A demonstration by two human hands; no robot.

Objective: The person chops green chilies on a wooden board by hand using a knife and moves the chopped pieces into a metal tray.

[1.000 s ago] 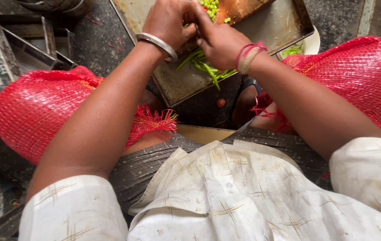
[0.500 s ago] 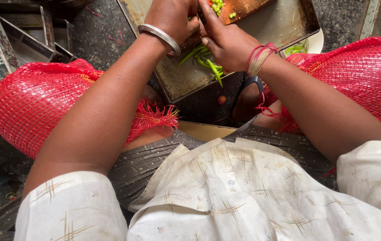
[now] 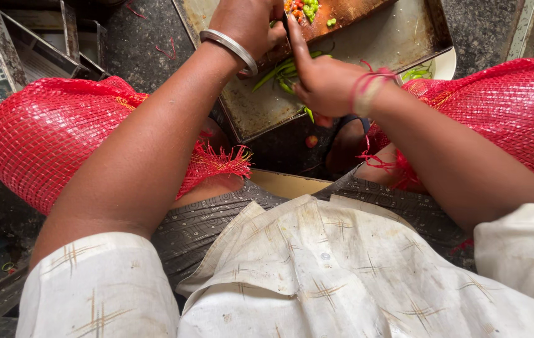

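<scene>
At my twelve o'clock, a dull, scuffed metal tray (image 3: 398, 37) holds a worn wooden board (image 3: 348, 9); glossy green chillies (image 3: 279, 69); coarse red plastic mesh (image 3: 48, 138) covers my knees.

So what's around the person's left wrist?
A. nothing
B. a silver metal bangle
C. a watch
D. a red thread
B: a silver bangle circles the wrist of the left hand above the metal tray; the red thread is on the right hand's wrist.
</scene>
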